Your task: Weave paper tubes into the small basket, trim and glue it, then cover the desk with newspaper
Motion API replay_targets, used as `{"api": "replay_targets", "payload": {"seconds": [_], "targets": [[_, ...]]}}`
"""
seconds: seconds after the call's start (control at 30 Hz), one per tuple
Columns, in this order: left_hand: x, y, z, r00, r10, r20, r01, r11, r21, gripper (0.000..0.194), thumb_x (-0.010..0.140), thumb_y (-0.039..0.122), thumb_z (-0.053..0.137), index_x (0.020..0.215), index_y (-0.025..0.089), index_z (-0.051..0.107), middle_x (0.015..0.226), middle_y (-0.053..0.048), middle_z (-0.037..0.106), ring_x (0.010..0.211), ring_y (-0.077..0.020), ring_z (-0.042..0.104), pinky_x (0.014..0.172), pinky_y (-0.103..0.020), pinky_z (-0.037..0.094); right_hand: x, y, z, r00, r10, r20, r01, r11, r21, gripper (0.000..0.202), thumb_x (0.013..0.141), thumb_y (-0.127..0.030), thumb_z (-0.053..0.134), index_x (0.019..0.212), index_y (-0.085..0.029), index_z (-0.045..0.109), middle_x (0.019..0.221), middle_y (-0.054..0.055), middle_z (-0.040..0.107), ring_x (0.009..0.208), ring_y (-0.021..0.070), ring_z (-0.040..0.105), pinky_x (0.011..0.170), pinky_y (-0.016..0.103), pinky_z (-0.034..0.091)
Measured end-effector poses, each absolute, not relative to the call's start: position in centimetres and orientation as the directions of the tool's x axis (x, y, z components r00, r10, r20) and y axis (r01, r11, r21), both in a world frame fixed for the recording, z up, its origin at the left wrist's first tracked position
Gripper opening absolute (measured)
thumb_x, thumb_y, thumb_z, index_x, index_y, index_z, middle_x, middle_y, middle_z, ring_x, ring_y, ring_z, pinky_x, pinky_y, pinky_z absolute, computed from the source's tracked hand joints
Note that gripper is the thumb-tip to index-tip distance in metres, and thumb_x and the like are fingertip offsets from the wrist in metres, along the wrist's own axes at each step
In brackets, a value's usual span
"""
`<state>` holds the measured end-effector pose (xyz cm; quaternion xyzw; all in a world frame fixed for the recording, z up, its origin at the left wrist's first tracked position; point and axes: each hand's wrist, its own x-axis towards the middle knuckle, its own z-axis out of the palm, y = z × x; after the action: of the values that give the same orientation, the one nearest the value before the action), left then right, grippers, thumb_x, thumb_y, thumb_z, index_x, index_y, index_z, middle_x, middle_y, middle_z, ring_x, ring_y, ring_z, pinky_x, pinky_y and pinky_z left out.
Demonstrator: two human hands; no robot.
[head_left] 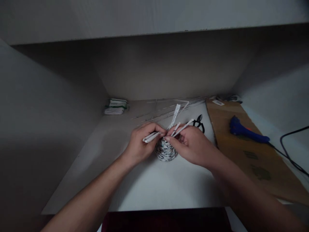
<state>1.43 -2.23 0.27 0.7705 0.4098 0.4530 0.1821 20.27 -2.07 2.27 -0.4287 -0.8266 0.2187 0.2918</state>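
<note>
At far left a folded white cloth pack lies on the white bench. The left hand pinches white rolled paper tubes above a small black-and-white woven paper basket, half hidden mid-bench. The right hand grips another tube. Black scissors peek behind; a blue glue gun rests on brown cardboard.

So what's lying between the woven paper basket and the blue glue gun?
In the head view, the right hand and black scissors sit between the woven paper basket and blue glue gun, then cardboard sheet.
</note>
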Motion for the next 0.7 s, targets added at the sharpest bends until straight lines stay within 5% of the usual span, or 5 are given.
{"api": "replay_targets", "payload": {"seconds": [0.17,0.4,0.7], "targets": [[1.2,-1.9,0.3,0.288,0.825,0.486,0.459,-0.564,0.686,0.010,0.091,0.023,0.058,0.086,0.019,0.066,0.081,-0.002,0.069,0.078,-0.0136,0.063,0.073,-0.027,0.048,20.4,-1.7,2.0,-0.420,0.883,0.211,0.534,0.428,-0.729,0.010,0.085,-0.025,0.059,0.083,-0.021,0.068,0.071,-0.001,0.067,0.059,0.0118,0.058,0.057,0.028,0.042],[1.2,-2.0,0.1,0.247,0.841,0.482,0.456,-0.539,0.708,0.007,0.090,0.022,0.058,0.087,0.019,0.063,0.082,-0.001,0.069,0.074,-0.0121,0.063,0.071,-0.026,0.048,19.8,-2.7,2.5,-0.334,0.818,0.469,0.647,0.560,-0.517,0.010,0.082,-0.023,0.062,0.074,-0.020,0.069,0.076,0.000,0.071,0.071,0.0157,0.064,0.067,0.030,0.045],[1.5,-2.0,-0.5,0.270,0.782,0.561,0.487,-0.614,0.621,0.006,0.088,0.015,0.058,0.087,0.019,0.061,0.078,0.002,0.066,0.073,-0.0096,0.061,0.070,-0.022,0.046,20.3,-2.5,2.8,-0.479,0.839,0.258,0.610,0.529,-0.590,0.021,0.090,-0.021,0.049,0.074,-0.019,0.064,0.064,-0.002,0.058,0.058,0.0112,0.050,0.056,0.027,0.035]]}}
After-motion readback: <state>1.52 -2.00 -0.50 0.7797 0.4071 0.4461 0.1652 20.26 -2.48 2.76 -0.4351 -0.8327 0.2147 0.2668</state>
